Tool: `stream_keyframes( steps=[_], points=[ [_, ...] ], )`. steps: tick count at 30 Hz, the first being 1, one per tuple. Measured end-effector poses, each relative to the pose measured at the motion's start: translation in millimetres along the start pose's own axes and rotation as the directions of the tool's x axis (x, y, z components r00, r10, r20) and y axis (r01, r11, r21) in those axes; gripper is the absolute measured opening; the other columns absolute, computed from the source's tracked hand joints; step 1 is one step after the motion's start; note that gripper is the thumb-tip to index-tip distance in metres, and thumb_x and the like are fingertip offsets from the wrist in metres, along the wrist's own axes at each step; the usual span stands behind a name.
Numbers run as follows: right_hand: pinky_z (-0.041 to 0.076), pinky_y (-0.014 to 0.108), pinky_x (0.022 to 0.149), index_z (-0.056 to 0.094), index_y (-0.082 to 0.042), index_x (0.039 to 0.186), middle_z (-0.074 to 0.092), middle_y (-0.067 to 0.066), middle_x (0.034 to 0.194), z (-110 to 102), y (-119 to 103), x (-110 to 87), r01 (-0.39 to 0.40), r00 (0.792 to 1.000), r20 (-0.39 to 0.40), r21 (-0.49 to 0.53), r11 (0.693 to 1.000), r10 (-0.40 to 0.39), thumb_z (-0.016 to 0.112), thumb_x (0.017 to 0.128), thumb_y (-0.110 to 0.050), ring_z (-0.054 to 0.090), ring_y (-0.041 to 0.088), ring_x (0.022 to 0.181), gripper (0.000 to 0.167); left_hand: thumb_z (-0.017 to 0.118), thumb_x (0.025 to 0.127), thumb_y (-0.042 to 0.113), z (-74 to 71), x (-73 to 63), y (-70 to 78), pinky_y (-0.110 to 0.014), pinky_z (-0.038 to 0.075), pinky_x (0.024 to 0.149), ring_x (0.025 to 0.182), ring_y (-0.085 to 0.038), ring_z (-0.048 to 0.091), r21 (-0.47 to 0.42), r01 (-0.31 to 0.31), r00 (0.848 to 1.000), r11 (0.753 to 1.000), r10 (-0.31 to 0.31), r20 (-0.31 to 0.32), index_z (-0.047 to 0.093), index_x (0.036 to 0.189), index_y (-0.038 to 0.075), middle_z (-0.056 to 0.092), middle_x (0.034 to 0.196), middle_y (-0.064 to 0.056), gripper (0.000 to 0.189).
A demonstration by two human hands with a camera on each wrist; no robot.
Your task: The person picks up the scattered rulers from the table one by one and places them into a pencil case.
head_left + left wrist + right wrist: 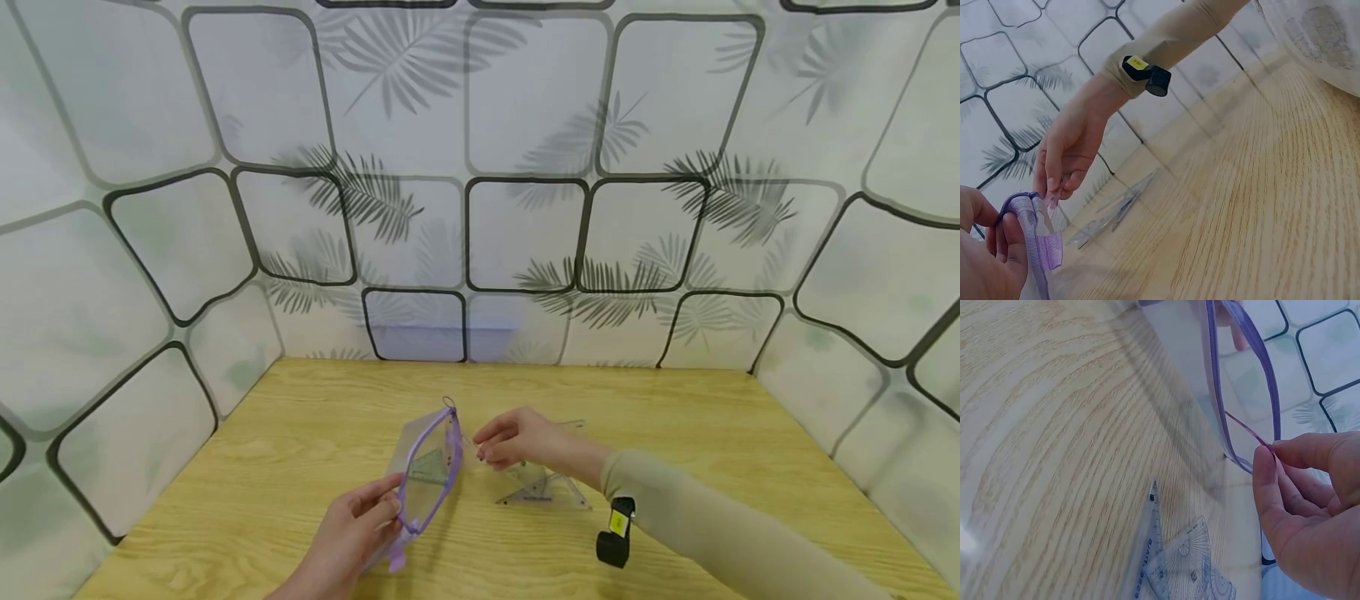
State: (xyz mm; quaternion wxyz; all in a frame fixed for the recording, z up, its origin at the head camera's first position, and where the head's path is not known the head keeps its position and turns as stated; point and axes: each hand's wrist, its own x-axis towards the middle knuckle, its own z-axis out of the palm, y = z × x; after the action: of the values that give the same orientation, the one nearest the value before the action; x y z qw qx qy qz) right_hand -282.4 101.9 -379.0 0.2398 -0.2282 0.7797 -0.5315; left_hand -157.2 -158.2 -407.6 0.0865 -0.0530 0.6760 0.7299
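pale cloth walls (532, 233) printed with rounded squares and grey palm leaves stand around a wood-grain bench (262, 467) on the back, left and right. the right hand (517, 437) is clamped, thumb and forefinger together, on a thin pinkish strip (1247, 428), whose other end reaches to the mouth of a pouch. the left hand (352, 525) is clamped on that pouch (408, 437), fingers and thumb pinching its purple edge at the near end. the pouch is on the bench, left of the right hand, its mouth spread wide and facing right; its sides are see-through with purple trim. a greenish triangle (429, 468) shows within its outline. at the near end hangs a purple tab (1050, 250), and at the far tip stands a small loop (448, 402). beyond the right hand's fingers, clear drawing tools overlap flat on the bench, among them a long set square (1147, 550) and a protractor (1185, 556), apart from the pouch. further back along the right arm come a beige sleeve (697, 508) and a black wrist device (615, 546) with a yellow label.
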Motion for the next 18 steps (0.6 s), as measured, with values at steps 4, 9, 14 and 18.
stream_keyframes(
  steps=[4,9,14,18],
  points=[
    [0.062,0.039,0.085,0.063,0.006,0.124,0.072,0.020,0.109,3.4,0.2,-0.2,-0.010,1.000,-0.003,0.010,1.000,0.010,0.065,0.093,-0.004,0.071,0.030,0.097,0.033,0.054,0.097,0.007,-0.1,-0.5,0.0,-0.018,0.055,0.079,0.092,-0.009,0.057,-0.012,-0.006,1.000,1.000,0.006,0.000,0.035,0.146,-0.014,0.057,0.099,0.001,0.056],
    [0.062,0.037,0.084,0.063,0.006,0.123,0.072,0.018,0.109,7.3,-0.6,0.7,-0.027,1.000,-0.003,0.023,0.999,0.028,0.066,0.092,-0.005,0.071,0.030,0.098,0.033,0.054,0.097,0.006,0.2,-2.0,0.8,-0.017,0.055,0.078,0.088,-0.007,0.057,-0.014,-0.012,1.000,1.000,0.012,0.003,0.034,0.146,-0.013,0.056,0.097,0.003,0.056],
    [0.061,0.039,0.087,0.063,0.005,0.124,0.071,0.019,0.112,11.4,-2.7,4.6,-0.013,1.000,0.003,0.026,1.000,0.013,0.065,0.093,-0.006,0.070,0.034,0.102,0.033,0.055,0.097,0.007,0.6,-2.3,0.9,-0.017,0.054,0.077,0.088,-0.008,0.057,-0.006,-0.004,1.000,1.000,0.004,0.016,0.034,0.146,-0.013,0.059,0.099,0.002,0.057],
    [0.061,0.037,0.087,0.064,0.005,0.124,0.071,0.019,0.112,13.9,-3.7,10.1,-0.010,1.000,0.002,0.027,1.000,0.009,0.065,0.093,-0.005,0.069,0.036,0.104,0.033,0.055,0.097,0.007,0.0,-2.5,0.9,-0.017,0.054,0.077,0.089,-0.008,0.057,-0.003,0.001,1.000,1.000,-0.001,0.029,0.033,0.147,-0.013,0.059,0.100,0.002,0.058]
  ],
)
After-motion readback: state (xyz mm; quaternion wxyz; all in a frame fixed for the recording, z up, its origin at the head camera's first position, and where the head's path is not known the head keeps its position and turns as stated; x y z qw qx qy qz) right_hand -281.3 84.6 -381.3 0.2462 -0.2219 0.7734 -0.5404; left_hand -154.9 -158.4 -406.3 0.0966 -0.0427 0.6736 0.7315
